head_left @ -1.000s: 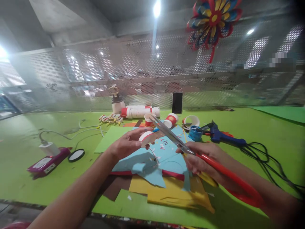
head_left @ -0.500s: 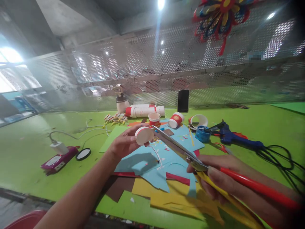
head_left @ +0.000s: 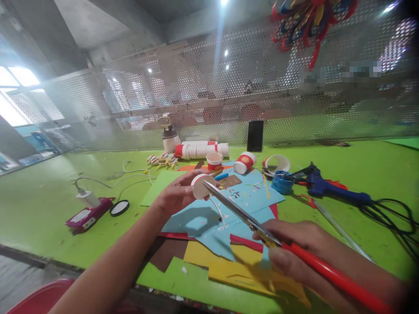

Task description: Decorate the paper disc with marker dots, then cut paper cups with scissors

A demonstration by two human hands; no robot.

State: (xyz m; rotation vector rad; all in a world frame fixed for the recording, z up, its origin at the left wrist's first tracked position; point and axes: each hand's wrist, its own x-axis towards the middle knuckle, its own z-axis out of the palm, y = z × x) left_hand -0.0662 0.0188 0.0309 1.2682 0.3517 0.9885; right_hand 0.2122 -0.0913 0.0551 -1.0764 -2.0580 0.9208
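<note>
At the centre of the frame the left hand [head_left: 175,196] has its fingers [head_left: 193,176] clasped around a small paper cup [head_left: 200,186], held above the blue paper [head_left: 248,196] on the green surface [head_left: 49,205]; toward the lower right the right hand [head_left: 294,244] grips red-handled scissors [head_left: 262,226], fingers clenched on the handles, the blade tips touching the cup's rim. Beyond, right of centre, a blue glue gun [head_left: 322,185] lies near a blue tape roll [head_left: 281,182]; yellow paper [head_left: 248,274] lies below the scissors.
</note>
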